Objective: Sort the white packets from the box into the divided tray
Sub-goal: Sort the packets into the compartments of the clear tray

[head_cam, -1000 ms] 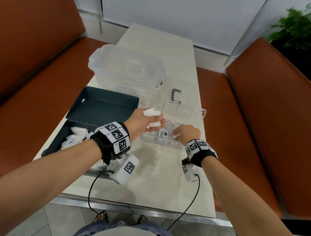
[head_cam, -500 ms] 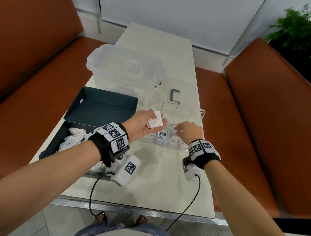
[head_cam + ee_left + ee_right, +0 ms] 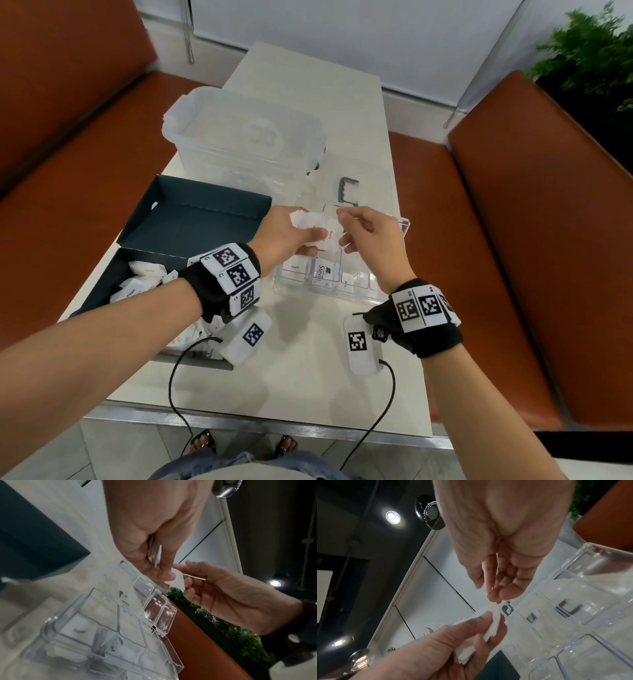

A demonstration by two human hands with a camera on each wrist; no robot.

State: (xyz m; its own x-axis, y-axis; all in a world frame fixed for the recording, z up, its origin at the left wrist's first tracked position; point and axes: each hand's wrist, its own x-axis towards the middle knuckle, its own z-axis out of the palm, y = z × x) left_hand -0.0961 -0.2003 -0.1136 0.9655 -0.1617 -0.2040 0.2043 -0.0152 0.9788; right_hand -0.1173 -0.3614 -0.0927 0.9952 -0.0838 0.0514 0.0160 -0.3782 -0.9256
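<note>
1. Our left hand (image 3: 284,236) grips a small stack of white packets (image 3: 310,226) above the far-left part of the divided tray (image 3: 404,224); our right hand (image 3: 371,240) pinches the edge of one packet (image 3: 331,236) at the right end of that stack, fingers curled on it.
2. The dark box (image 3: 191,219) sits on the left of the table (image 3: 308,359) with its lid standing open; more white packets lie heaped at its near end.
3. The clear tray lies just right of the box. Its near compartments already hold packets, one printed "Stevia" (image 3: 322,272); the far compartments look empty from the head view.
4. Risks, as we judge them:
   - The right pinch catches only a thin edge, so the packet may slip free and drop into the wrong compartment.
   - Pulling one packet could drag its neighbours out of the left grip and scatter them over the tray.
   - Thin paper tugged between two hands may tear and spill.
</note>
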